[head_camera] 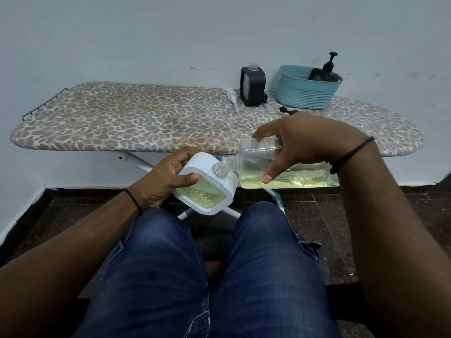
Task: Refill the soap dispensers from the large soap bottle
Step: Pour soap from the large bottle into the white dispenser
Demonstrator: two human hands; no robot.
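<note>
The fingers of the right hand [310,142] are curled around the large soap bottle [288,167], which lies almost level, its open neck just beside the neck of the white dispenser [207,184]. The left hand [166,179] holds this dispenser tilted, thumb on its clear face, above the person's knees. Farther away, on the ironing board [136,118], stand a black dispenser [252,86] and a blue basket [307,91]
</note>
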